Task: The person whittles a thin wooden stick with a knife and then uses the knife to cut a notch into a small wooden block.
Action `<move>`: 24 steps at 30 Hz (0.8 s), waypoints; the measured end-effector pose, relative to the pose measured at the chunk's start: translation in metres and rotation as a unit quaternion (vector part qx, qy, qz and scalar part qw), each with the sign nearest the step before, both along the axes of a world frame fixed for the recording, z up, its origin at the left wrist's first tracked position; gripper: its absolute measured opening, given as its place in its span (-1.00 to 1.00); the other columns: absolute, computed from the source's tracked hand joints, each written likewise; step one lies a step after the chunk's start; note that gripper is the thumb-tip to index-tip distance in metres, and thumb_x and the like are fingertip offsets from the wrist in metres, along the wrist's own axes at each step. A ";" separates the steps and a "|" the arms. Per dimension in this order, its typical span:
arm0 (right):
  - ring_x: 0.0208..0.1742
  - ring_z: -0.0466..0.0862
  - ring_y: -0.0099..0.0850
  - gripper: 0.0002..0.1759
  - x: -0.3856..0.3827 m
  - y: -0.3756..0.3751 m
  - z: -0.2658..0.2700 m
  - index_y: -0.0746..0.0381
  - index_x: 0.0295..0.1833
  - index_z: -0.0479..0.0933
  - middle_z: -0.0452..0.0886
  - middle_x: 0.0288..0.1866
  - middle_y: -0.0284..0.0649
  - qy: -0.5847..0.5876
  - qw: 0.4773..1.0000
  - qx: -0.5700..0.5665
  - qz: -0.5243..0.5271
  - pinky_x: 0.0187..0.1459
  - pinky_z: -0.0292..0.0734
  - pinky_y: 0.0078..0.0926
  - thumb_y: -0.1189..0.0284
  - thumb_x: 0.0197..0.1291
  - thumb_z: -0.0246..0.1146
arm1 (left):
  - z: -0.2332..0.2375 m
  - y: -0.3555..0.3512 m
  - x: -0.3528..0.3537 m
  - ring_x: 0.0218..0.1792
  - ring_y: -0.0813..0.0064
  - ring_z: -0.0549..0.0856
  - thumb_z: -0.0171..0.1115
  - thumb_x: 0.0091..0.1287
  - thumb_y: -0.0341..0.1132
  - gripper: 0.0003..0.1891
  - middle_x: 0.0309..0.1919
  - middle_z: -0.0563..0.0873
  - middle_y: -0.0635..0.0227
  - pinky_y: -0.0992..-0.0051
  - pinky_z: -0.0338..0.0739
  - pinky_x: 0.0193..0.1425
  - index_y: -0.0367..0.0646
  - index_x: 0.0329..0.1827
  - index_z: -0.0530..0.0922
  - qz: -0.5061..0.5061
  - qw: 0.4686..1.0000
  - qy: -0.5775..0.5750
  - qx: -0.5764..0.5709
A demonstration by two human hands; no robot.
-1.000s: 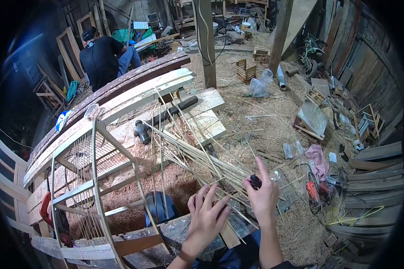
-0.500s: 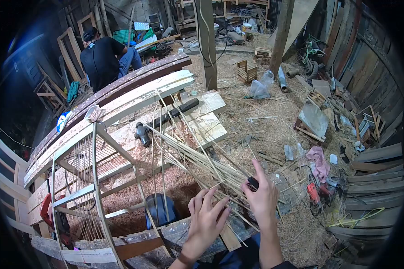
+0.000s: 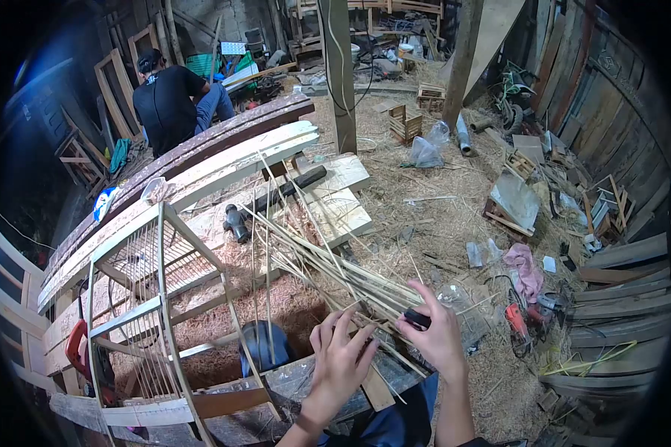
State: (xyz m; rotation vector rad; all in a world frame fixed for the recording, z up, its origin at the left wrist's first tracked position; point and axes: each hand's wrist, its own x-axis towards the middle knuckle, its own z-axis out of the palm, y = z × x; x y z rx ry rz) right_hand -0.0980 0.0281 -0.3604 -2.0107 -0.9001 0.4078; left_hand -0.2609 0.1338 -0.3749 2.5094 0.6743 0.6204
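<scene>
Gripping a black tool point(image 3: 417, 319), the right hand point(image 3: 441, 343) curls near the half-open left hand point(image 3: 339, 366), whose grasp is unclear.

Matt wooden strips point(image 3: 356, 278), metal hammer head point(image 3: 236, 223) (faintly glossy), shiny plastic bag point(image 3: 426, 154)

A pink cloth point(image 3: 525, 268) lies near a red tool point(image 3: 516, 319).

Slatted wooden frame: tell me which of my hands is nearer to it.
Left. Your left hand is to the right of the frame, apart from it; your right hand is farther off to the right.
</scene>
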 end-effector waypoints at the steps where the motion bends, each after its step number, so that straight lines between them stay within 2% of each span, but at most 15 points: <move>1: -0.23 0.80 -0.12 -0.29 -0.001 -0.001 0.000 0.06 0.43 0.44 0.79 -0.28 -0.11 0.003 1.000 0.014 0.003 -0.15 0.62 -0.25 0.41 0.13 0.48 | -0.002 -0.001 0.000 0.36 0.08 0.45 0.45 0.26 -0.27 -0.66 0.27 0.57 0.10 0.12 0.23 0.42 -0.05 0.10 0.73 0.000 1.000 -0.002 0.004; 12: -0.15 0.83 -0.20 -0.29 -0.003 -0.016 -0.003 0.07 0.38 0.47 0.81 -0.21 -0.08 0.043 0.997 0.065 0.001 -0.10 0.65 -0.31 0.38 0.08 0.51 | 0.007 -0.006 -0.004 0.37 0.09 0.45 0.43 0.25 -0.31 -0.61 0.29 0.56 0.09 0.15 0.21 0.45 -0.01 0.17 0.70 0.006 1.000 -0.020 0.002; 15: -0.15 0.83 -0.20 -0.27 -0.003 -0.018 -0.005 0.07 0.40 0.47 0.81 -0.21 -0.09 0.044 0.997 0.062 0.011 -0.10 0.66 -0.31 0.36 0.07 0.52 | 0.010 -0.006 -0.006 0.33 0.12 0.49 0.43 0.25 -0.34 -0.63 0.26 0.60 0.13 0.17 0.25 0.41 -0.07 0.14 0.70 0.020 0.999 -0.045 -0.007; 17: -0.15 0.83 -0.20 -0.25 -0.004 -0.021 0.005 0.07 0.42 0.45 0.81 -0.17 -0.08 0.012 0.999 0.005 0.033 -0.09 0.66 -0.28 0.35 0.07 0.53 | 0.005 -0.004 -0.007 0.27 0.15 0.53 0.42 0.24 -0.37 -0.66 0.18 0.66 0.18 0.17 0.28 0.35 -0.14 0.09 0.70 0.041 0.996 -0.074 -0.017; 20: -0.18 0.82 -0.23 -0.23 -0.005 -0.022 0.005 0.08 0.43 0.44 0.81 -0.18 -0.11 0.018 0.999 -0.001 0.031 -0.10 0.66 -0.29 0.34 0.06 0.53 | 0.006 -0.002 -0.005 0.23 0.17 0.56 0.42 0.23 -0.39 -0.68 0.10 0.69 0.22 0.18 0.30 0.31 -0.18 0.06 0.70 0.067 0.995 -0.079 -0.005; 24: -0.22 0.81 -0.25 -0.21 -0.005 -0.016 0.006 0.10 0.44 0.44 0.79 -0.23 -0.14 0.009 1.000 0.019 0.015 -0.12 0.65 -0.30 0.36 0.06 0.54 | 0.002 0.000 -0.004 0.23 0.14 0.55 0.42 0.22 -0.39 -0.66 0.10 0.67 0.21 0.18 0.30 0.32 -0.16 0.08 0.70 0.065 0.995 -0.074 -0.012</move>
